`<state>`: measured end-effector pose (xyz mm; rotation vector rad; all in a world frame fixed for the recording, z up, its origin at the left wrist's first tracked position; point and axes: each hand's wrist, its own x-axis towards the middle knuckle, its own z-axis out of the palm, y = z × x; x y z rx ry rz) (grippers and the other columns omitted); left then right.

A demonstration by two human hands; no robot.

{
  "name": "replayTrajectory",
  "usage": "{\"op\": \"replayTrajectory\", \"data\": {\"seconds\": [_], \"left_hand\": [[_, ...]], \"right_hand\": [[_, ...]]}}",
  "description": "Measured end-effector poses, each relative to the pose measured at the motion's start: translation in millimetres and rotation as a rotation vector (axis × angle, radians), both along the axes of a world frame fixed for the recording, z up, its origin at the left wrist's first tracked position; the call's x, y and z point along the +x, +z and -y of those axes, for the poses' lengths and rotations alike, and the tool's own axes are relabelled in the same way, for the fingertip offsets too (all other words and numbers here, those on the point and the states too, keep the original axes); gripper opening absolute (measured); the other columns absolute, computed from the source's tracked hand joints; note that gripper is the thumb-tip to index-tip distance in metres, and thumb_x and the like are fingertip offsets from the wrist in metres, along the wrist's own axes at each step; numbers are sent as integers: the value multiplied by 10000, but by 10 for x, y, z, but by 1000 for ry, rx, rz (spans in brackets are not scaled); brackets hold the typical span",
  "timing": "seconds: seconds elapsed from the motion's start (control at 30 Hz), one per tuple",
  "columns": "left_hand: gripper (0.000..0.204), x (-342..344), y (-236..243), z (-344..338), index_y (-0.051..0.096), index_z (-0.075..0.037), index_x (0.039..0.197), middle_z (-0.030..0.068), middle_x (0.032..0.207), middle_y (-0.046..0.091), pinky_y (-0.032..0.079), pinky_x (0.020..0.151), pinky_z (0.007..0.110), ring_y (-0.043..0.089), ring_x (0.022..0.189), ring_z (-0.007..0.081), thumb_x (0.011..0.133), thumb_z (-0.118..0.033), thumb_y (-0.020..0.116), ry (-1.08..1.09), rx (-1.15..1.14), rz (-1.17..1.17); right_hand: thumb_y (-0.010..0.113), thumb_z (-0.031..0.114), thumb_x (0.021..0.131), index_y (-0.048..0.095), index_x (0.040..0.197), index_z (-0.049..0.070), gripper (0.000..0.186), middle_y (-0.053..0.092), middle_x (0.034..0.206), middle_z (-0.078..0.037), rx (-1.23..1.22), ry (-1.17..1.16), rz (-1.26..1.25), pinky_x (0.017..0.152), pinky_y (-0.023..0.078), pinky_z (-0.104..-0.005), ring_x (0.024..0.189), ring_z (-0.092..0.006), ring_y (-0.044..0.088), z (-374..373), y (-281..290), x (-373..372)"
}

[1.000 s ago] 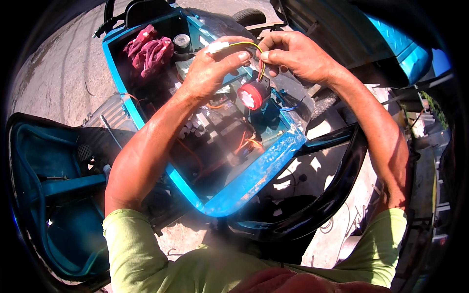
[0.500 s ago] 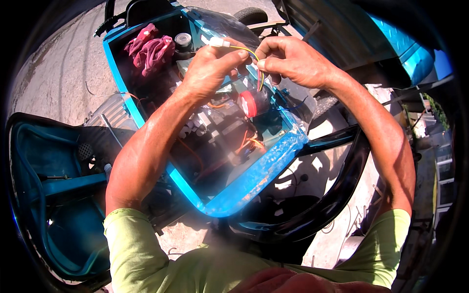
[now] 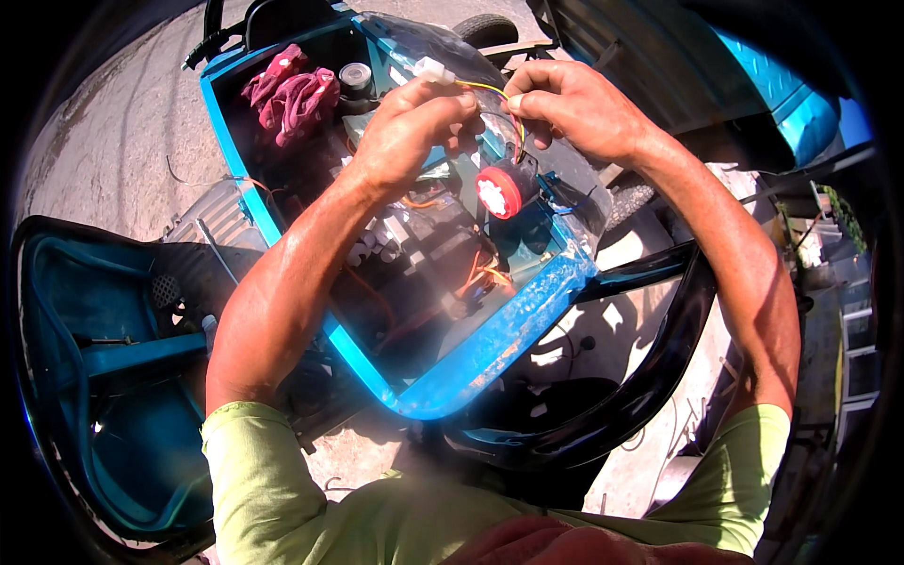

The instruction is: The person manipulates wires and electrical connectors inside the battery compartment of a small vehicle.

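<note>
My left hand (image 3: 419, 132) is closed, fingers curled, on a thin wire bundle just below a white plastic connector (image 3: 433, 72) that sticks up behind its knuckles. Its exact grip is partly hidden. Yellow and dark wires (image 3: 490, 88) arch from the connector to my right hand (image 3: 576, 105), which pinches them between thumb and fingers. From these wires hangs a round black part with a red rim and a pale face (image 3: 499, 193). It is over the right side of an open blue box-like body (image 3: 490, 353) that has loose orange wires inside.
A dark red cloth (image 3: 294, 94) and a round can-like part (image 3: 355, 77) lie at the box's far left. To the left is a blue moulded shell (image 3: 122, 363). A black curved bar (image 3: 650, 386) runs along the near right; a tyre (image 3: 485, 31) lies beyond the box.
The red-rimmed part has swung right and turned its pale face more toward me. My right hand has moved slightly up and right along the wires; the connector has tilted and shifted right.
</note>
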<state>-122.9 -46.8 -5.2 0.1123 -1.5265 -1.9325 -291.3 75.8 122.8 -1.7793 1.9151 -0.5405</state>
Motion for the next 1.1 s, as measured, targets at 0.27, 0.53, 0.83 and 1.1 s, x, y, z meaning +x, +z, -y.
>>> {"op": "replayTrajectory", "data": {"seconds": [0.27, 0.53, 0.83, 1.1], "left_hand": [[229, -4, -14, -1, 636, -5, 1116, 86, 950, 691, 493, 722, 308, 658, 800, 164, 996, -199, 620, 94, -18, 67], [202, -7, -12, -5, 672, -25, 1097, 62, 914, 694, 498, 695, 291, 644, 785, 138, 974, -186, 679, 171, -97, 23], [195, 20, 10, 7, 672, -26, 1066, 51, 879, 675, 499, 707, 298, 634, 770, 139, 966, -193, 682, 143, -131, 116], [227, 33, 26, -37, 699, -32, 1011, 26, 841, 689, 494, 702, 289, 614, 752, 108, 918, -239, 694, 187, -202, 87]], "right_hand": [[589, 231, 1018, 658, 1035, 33, 210, 624, 829, -7, 25, -29, -16, 659, 472, -256, 693, -74, 580, -11, -13, 12], [571, 212, 1019, 643, 1040, 28, 198, 614, 837, -11, 113, 7, -18, 663, 476, -263, 695, -76, 574, -8, -37, -11], [578, 228, 1017, 642, 1018, 14, 224, 609, 840, -23, 80, 6, -73, 675, 492, -282, 713, -99, 587, 5, -52, -40], [593, 240, 1032, 631, 1034, -8, 251, 637, 870, -64, 73, 50, -147, 703, 538, -315, 731, -134, 619, 0, -98, -90]]}}
